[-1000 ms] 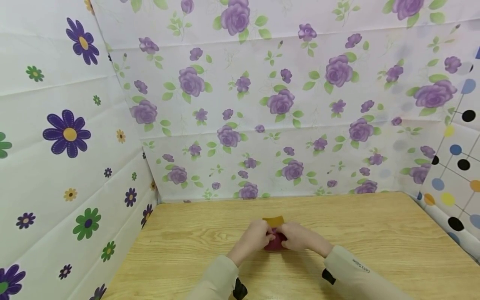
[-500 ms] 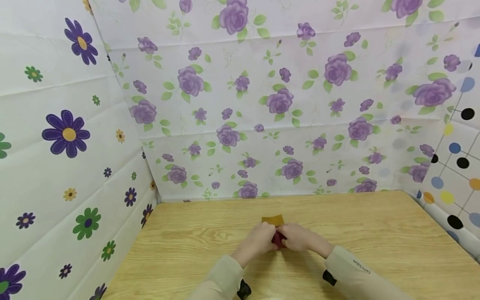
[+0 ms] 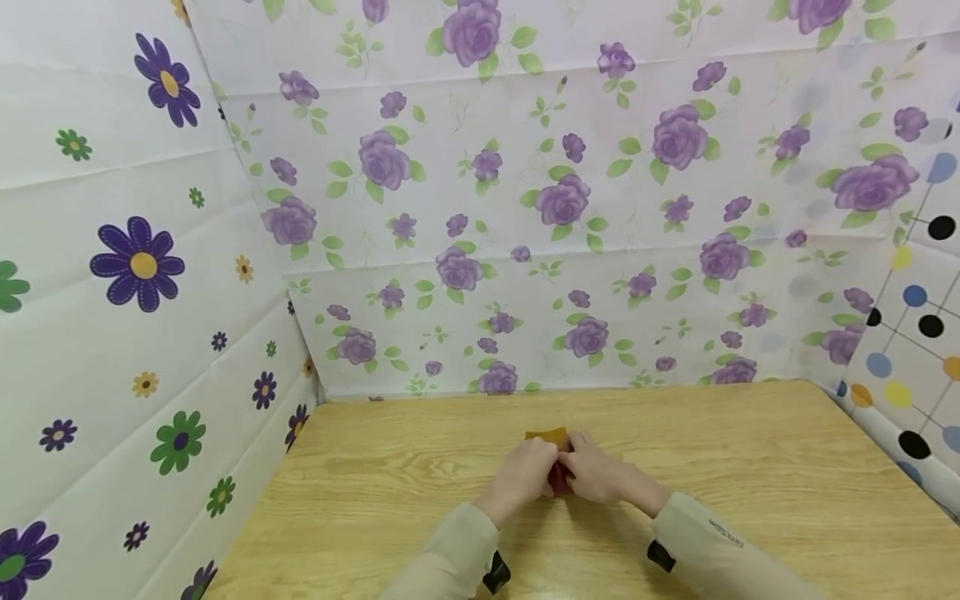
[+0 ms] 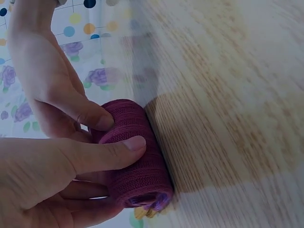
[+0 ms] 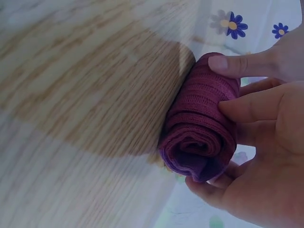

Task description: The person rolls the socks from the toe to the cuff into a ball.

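Note:
A maroon ribbed knit sock (image 3: 559,481), rolled into a thick bundle, lies on the table between my two hands. Its spiral end shows purple fabric inside in the right wrist view. My left hand (image 3: 527,472) holds one side of the roll (image 4: 135,166), thumb on the near face and fingers round behind. On the other side, my right hand (image 3: 604,475) grips it too, its thumb pressing the ribbed face (image 5: 202,102) and fingers behind the roll. Beyond the hands, a flat mustard-yellow end (image 3: 549,436) of the sock lies on the wood, partly hidden by the fingers.
The wooden table (image 3: 390,467) stretches out on both sides of the hands. A floral cloth (image 3: 465,183) hangs along its back edge. Patterned cloths also stand at the left (image 3: 82,333) and right (image 3: 907,358).
My left hand has shifted slightly to the right, closer to the right hand. Some right-hand fingers now reach further forward beside the yellow end. Less of the maroon roll shows from above.

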Tool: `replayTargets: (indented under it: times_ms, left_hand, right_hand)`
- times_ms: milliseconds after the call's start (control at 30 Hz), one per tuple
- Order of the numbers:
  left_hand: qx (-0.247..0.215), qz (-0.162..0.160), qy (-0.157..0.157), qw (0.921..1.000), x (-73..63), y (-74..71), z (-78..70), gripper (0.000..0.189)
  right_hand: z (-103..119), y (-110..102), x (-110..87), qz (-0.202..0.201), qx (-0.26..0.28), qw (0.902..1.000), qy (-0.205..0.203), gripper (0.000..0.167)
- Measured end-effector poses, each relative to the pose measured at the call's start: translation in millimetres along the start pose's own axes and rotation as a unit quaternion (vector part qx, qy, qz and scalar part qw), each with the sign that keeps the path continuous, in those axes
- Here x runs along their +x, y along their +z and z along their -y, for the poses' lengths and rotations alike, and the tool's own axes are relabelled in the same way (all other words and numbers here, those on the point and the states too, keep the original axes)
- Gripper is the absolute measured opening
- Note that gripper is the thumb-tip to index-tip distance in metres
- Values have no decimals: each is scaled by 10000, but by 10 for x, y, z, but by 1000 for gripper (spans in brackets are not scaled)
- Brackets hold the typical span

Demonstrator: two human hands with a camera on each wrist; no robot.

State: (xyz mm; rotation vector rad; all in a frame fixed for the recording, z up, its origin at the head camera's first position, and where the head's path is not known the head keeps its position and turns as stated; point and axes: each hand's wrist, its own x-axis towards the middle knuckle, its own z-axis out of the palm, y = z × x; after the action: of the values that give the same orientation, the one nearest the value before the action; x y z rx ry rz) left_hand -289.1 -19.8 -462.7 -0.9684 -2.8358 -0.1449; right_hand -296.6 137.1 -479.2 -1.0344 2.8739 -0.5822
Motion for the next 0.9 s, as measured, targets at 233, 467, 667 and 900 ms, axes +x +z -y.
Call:
replayTargets:
  times_ms: [233, 467, 667, 900]
  left_hand:
    - [66, 126, 190, 9997, 53, -2, 22, 18]
    - [-359, 556, 110, 9977, 83, -7, 121, 17]
    - [-825, 853, 91, 9929, 99, -20, 205, 12]
    - [-1071, 931, 64, 9899, 102, -4, 298, 11]
  right_hand:
    - [-1, 33, -48, -517, -502, 9970, -291, 12]
    - [35, 39, -53, -1035, -816, 9905, -388, 24]
    - [99, 16, -73, -1254, -1160, 9841, -491, 22]
    - [156, 49, -77, -1136, -1768, 9773, -266, 30]
